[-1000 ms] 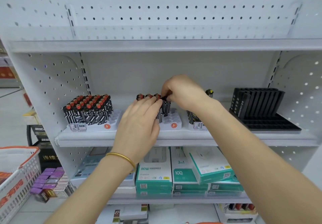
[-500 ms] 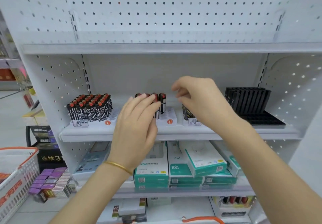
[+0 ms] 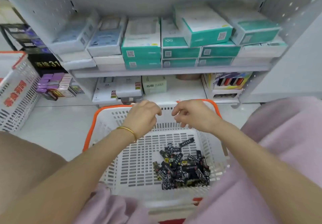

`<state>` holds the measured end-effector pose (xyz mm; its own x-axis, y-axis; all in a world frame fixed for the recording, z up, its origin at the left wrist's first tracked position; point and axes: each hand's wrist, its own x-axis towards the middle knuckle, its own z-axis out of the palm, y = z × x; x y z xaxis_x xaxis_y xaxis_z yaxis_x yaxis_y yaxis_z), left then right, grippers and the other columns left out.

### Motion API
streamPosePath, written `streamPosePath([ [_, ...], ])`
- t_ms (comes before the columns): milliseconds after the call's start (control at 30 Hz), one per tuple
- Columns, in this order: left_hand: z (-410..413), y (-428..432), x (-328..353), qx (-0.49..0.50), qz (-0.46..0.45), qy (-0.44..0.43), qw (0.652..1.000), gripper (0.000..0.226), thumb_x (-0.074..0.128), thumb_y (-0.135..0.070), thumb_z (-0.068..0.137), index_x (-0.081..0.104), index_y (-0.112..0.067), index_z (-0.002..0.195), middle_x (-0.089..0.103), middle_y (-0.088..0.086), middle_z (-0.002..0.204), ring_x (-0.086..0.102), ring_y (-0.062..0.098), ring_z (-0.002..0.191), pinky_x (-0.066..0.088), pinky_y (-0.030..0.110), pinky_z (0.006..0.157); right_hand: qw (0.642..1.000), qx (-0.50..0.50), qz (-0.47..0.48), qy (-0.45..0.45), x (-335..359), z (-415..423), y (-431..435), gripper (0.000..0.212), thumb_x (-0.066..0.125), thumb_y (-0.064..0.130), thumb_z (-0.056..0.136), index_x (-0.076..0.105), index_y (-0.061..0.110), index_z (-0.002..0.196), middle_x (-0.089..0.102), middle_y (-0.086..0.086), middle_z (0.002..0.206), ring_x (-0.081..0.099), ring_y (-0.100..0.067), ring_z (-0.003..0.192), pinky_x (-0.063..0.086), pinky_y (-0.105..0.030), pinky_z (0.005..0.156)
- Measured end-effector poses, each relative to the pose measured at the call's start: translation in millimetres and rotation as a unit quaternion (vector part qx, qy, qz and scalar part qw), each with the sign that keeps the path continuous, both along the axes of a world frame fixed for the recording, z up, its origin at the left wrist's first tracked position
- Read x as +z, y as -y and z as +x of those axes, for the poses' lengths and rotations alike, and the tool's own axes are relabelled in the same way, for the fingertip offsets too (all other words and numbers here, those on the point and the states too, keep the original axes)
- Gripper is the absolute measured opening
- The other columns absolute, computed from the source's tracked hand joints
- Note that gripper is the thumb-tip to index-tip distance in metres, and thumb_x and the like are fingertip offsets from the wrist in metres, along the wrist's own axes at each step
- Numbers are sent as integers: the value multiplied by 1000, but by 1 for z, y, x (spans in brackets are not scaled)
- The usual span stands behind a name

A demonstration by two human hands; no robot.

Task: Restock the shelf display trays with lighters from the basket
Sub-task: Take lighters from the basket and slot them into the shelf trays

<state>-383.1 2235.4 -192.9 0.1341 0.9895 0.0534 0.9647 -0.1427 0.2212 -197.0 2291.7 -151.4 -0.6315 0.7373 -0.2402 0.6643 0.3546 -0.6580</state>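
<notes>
One white basket [image 3: 135, 162] sits near us | we see black lighters [image 3: 183, 168] heaped at its near right | our left hand [image 3: 144, 117] and right hand [image 3: 191, 115] hover over its far wall, loosely curled, both empty

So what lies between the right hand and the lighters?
Nothing loose: the head view shows only the basket, its bare slotted wall and floor, between the right hand and the lighters.

White pegboard shelving [image 3: 170, 73], stacked teal boxes [image 3: 141, 51], pale floor [image 3: 57, 129]
</notes>
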Motion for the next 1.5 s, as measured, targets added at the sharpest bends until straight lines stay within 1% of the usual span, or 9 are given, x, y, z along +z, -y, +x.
streamPosePath([
  [133,-5,7,-77,20,-155,11,988,40,41,1,90,54,-14,125,55,6,127,46,23,118,40,34,98,997,-6,-54,62,-46,10,-7,15,54,11,92,64,7,102,59,6,75,66,-18,70,50,-21,58],
  [300,-10,26,-159,-74,-349,-91,930,81,43,14,83,14,-23,149,19,10,153,36,28,132,48,33,89,989,11,-78,122,-73,11,-15,16,52,13,93,63,9,105,52,10,85,60,-12,72,45,-19,64],
  [433,3,9,-192,-138,-356,-131,915,92,49,11,85,-4,-24,151,-9,7,159,10,29,145,45,29,83,983,8,-76,166,-88,19,-22,20,52,16,94,62,11,110,60,-2,115,52,-11,93,36,-20,82],
  [567,20,-17,-223,-214,-313,-149,913,94,56,5,85,-8,-17,150,-13,11,158,-3,27,146,24,39,114,979,-19,-88,181,-93,23,-26,22,51,18,94,62,12,113,61,-2,119,56,-15,104,35,-17,80],
  [633,29,-24,-236,-247,-312,-162,903,95,56,5,84,-9,-16,150,-15,11,158,-8,27,146,12,41,117,979,-22,-91,183,-93,23,-26,25,50,18,94,61,12,115,62,-2,118,57,-14,103,31,-12,73],
  [767,44,-26,-257,-280,-323,-172,888,100,62,-1,82,-10,-15,150,-8,11,158,-2,29,145,13,43,117,975,-43,-105,193,-96,23,-26,26,50,18,94,59,12,118,63,-2,108,48,-8,86,30,-14,70],
  [933,54,-25,-269,-223,-299,-118,920,94,64,-5,80,2,-10,149,19,11,151,23,29,136,34,40,106,968,-54,-117,217,-98,22,-28,27,49,20,95,56,15,121,49,5,90,45,-10,84,36,-22,74],
  [1200,53,-14,-279,-123,-334,-67,932,62,65,-17,80,32,-8,131,38,12,129,38,26,116,44,31,80,967,-48,-114,223,-100,20,-29,28,48,21,95,54,17,121,49,6,87,49,-14,87,41,-26,79],
  [1500,54,-6,-280,-71,-345,-100,930,51,64,-15,81,37,-7,123,40,14,124,46,27,109,43,32,86,967,-61,-131,209,-99,21,-28,29,49,21,94,54,16,122,48,5,92,46,-11,86,40,-25,78],
])
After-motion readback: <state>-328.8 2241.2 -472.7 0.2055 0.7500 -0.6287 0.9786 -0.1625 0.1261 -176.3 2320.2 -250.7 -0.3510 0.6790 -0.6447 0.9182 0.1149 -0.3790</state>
